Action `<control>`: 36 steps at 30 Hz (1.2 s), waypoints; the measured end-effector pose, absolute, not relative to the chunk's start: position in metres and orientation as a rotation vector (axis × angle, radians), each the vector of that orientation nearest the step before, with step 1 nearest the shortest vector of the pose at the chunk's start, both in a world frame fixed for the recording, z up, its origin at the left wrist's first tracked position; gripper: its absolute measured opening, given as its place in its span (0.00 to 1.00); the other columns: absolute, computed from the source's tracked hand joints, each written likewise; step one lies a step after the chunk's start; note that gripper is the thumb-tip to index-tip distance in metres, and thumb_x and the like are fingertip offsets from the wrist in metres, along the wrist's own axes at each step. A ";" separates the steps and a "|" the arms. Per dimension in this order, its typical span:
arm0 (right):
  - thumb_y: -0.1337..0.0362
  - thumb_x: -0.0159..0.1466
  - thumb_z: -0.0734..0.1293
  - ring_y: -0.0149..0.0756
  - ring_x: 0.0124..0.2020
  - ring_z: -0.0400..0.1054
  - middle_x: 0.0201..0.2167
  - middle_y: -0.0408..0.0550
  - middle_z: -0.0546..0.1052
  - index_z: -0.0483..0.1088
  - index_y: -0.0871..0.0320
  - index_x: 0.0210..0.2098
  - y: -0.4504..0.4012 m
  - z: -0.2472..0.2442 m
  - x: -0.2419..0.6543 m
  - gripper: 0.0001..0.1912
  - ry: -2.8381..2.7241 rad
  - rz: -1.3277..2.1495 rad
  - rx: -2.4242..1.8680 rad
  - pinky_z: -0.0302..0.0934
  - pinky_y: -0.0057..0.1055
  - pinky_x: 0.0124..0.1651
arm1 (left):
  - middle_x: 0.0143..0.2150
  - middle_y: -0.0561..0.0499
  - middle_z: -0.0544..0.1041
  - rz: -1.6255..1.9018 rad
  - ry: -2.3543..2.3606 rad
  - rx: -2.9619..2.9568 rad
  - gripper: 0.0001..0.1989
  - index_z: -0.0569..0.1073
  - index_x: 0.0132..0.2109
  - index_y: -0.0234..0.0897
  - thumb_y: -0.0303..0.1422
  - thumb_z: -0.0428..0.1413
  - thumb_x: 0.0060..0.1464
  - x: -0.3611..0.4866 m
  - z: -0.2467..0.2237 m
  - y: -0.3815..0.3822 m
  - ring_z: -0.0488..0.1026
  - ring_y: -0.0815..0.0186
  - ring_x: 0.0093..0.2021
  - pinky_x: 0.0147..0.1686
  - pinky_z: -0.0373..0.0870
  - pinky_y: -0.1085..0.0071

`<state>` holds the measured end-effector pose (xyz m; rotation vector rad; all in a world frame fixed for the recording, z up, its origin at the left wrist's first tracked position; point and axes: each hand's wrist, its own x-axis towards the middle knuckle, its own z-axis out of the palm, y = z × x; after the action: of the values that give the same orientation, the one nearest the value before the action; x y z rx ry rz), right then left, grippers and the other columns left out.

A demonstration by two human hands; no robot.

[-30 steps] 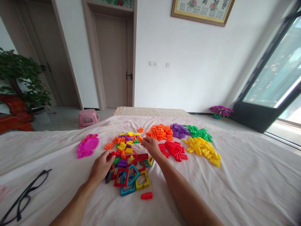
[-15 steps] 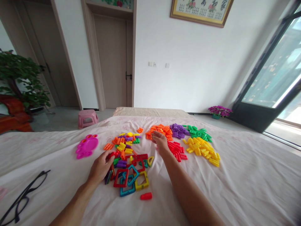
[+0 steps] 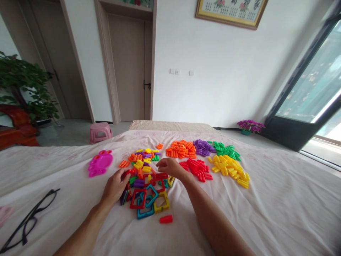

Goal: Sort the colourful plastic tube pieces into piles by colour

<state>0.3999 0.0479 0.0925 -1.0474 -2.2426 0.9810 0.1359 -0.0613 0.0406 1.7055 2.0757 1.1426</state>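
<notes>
My left hand (image 3: 117,184) is closed on a red piece (image 3: 127,172) at the left edge of a mixed pile of coloured blocks (image 3: 140,165). My right hand (image 3: 169,167) hovers just right of that pile, fingers curled and apart, with nothing visible in them. Square magnetic frames, among them a red frame (image 3: 138,199) and a yellow frame (image 3: 161,202), lie below the mixed pile. Sorted heaps lie to the right: orange blocks (image 3: 181,149), purple blocks (image 3: 203,147), green blocks (image 3: 227,150), red blocks (image 3: 197,169) and yellow blocks (image 3: 229,169).
A pink paw-shaped tray (image 3: 100,163) lies left of the mixed pile, with black glasses (image 3: 32,217) nearer the left edge. One red block (image 3: 166,219) sits alone at the front. A pink stool (image 3: 100,133) stands beyond the cloth-covered surface (image 3: 266,206).
My right hand has moved left and nearer from the orange heap to beside the mixed pile. My left hand has stayed almost in place. The view has shifted slightly.
</notes>
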 end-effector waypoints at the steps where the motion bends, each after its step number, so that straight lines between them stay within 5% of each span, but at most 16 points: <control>1: 0.67 0.56 0.69 0.32 0.32 0.72 0.31 0.44 0.79 0.78 0.57 0.41 0.045 0.092 0.397 0.13 -2.277 0.934 -1.030 0.61 0.24 0.32 | 0.52 0.46 0.79 1.141 2.084 1.704 0.21 0.73 0.52 0.39 0.44 0.48 0.58 0.136 0.040 -0.061 0.75 0.60 0.51 0.50 0.69 0.68; 18: 0.62 0.61 0.67 0.31 0.32 0.69 0.31 0.42 0.78 0.77 0.55 0.35 0.021 0.094 0.374 0.07 -2.421 0.600 -0.964 0.55 0.24 0.33 | 0.53 0.46 0.78 1.053 2.163 1.665 0.22 0.72 0.54 0.41 0.44 0.46 0.59 0.134 0.043 -0.063 0.75 0.58 0.52 0.49 0.69 0.68; 31: 0.61 0.57 0.70 0.24 0.20 0.64 0.23 0.40 0.72 0.68 0.58 0.32 0.093 0.117 0.475 0.09 -0.709 1.150 -0.768 0.62 0.20 0.24 | 0.51 0.47 0.79 0.976 2.208 1.681 0.23 0.73 0.53 0.41 0.46 0.47 0.58 0.132 0.042 -0.062 0.76 0.59 0.49 0.46 0.70 0.70; 36: 0.64 0.63 0.64 0.25 0.19 0.65 0.20 0.39 0.70 0.65 0.56 0.29 0.108 0.122 0.536 0.07 -0.539 1.143 -0.632 0.64 0.20 0.21 | 0.50 0.47 0.80 0.970 2.224 1.690 0.23 0.73 0.53 0.42 0.48 0.47 0.58 0.128 0.036 -0.060 0.77 0.58 0.47 0.43 0.71 0.70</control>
<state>0.5357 0.1077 0.1217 -0.6323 -0.5393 1.1425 0.1281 -0.0603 0.0365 1.6902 2.2237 0.9695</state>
